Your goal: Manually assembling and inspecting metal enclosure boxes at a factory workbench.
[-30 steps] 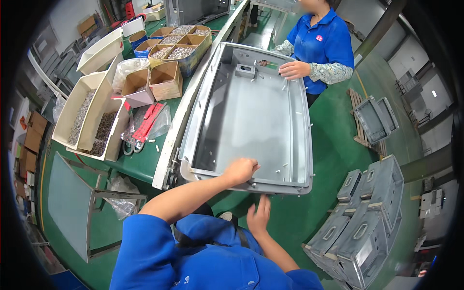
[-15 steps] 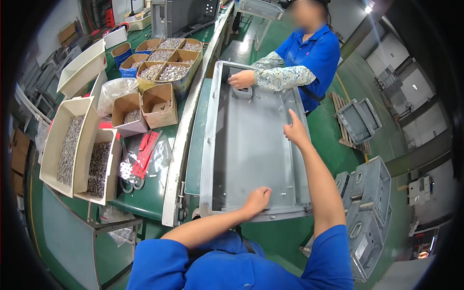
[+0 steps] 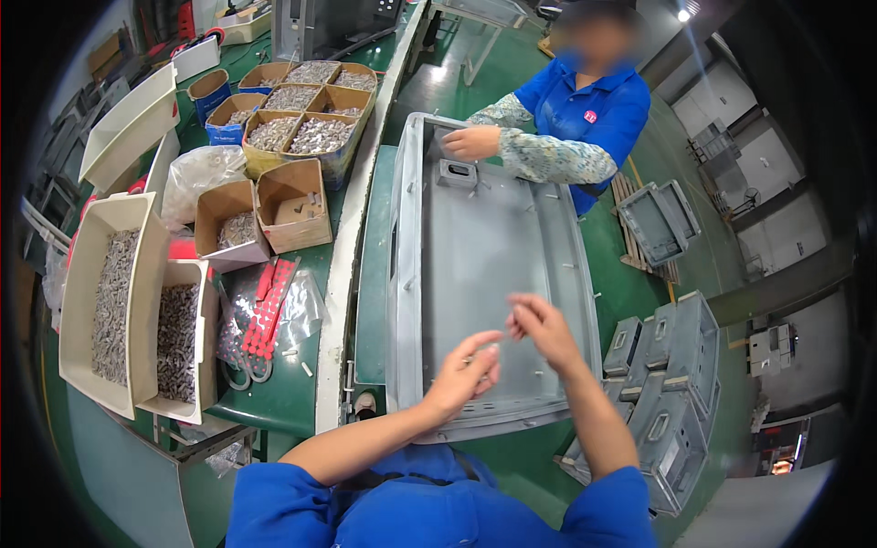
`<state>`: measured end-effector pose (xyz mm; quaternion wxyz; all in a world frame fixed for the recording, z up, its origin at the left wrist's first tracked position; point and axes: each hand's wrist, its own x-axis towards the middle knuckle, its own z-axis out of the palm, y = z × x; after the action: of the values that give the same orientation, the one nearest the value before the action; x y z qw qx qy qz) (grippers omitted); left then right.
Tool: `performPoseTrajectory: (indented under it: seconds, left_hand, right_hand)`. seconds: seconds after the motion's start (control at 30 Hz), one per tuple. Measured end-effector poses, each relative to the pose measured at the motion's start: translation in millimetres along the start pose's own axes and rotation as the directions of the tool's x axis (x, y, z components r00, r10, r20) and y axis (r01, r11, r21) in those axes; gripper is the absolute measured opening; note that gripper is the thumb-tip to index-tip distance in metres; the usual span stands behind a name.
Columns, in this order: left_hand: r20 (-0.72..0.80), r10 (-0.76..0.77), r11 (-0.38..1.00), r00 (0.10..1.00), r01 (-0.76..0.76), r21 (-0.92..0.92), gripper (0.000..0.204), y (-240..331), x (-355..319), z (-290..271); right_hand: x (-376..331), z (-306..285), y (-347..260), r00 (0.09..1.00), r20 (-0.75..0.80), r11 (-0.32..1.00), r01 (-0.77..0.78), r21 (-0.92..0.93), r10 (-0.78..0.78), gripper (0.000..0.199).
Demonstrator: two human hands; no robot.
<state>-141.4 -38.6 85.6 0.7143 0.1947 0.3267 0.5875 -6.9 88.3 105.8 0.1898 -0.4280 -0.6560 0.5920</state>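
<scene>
A large grey metal box [image 3: 484, 274] lies open side up in front of me, with small pegs standing along its floor and right side. Above its near part, my left hand [image 3: 464, 376] has its palm turned up and its fingers curled round something small that I cannot make out. My right hand [image 3: 544, 336] is close by, thumb and fingers pinched together near the left fingertips. Whatever sits in that pinch is too small to see. At the box's far end, a co-worker's hand [image 3: 472, 143] reaches in beside a small raised rectangular frame [image 3: 457, 173].
On the green bench [image 3: 285, 406] to my left stand cream bins [image 3: 108, 365] and cardboard boxes [image 3: 301, 228] of small metal parts. Red sheets [image 3: 267, 310] and plastic bags lie there too. A co-worker [image 3: 589, 110] stands far right. Grey metal housings [image 3: 671, 438] are stacked on the right.
My right hand has come back from the box's right side toward me. My left hand has risen from the near edge and turned palm up, so the two now nearly meet.
</scene>
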Motion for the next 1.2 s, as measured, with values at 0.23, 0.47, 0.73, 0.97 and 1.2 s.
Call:
performPoseTrajectory:
  seconds: [0.23, 0.47, 0.73, 0.97, 1.2]
  left_hand:
    - [0.055, -0.040, 0.996, 0.998, 0.044, -0.079, 0.048, -8.8, -26.4, -24.2]
    - [0.207, -0.241, 0.970, 0.948, 0.243, 0.017, 0.045, -18.2, -48.6, -30.1]
    - [0.251, -0.233, 0.957, 0.940, 0.268, -0.116, 0.043, -24.3, -66.4, -42.6]
    - [0.122, -0.172, 0.935, 0.977, 0.201, -0.292, 0.035, -16.3, -78.1, -61.3]
    - [-0.083, 0.026, 0.785, 0.996, -0.071, -0.615, 0.038, 7.3, -81.0, -122.2]
  right_hand:
    - [-79.7, 70.7, 6.4, 0.992, 0.073, 0.971, 0.082, 0.225, -0.101, 0.023]
    - [-112.1, 84.1, 22.5, 0.994, 0.068, 0.871, 0.037, 0.489, -0.080, 0.012]
    - [-125.5, 114.2, 30.8, 0.972, -0.171, 0.957, 0.198, 0.214, -0.163, 0.010]
    - [-124.7, 117.7, 25.6, 0.907, -0.316, 0.959, 0.247, -0.138, -0.279, 0.013]
    - [-113.2, 104.5, 66.2, 0.841, -0.445, 0.910, 0.125, -0.396, -0.309, 0.010]
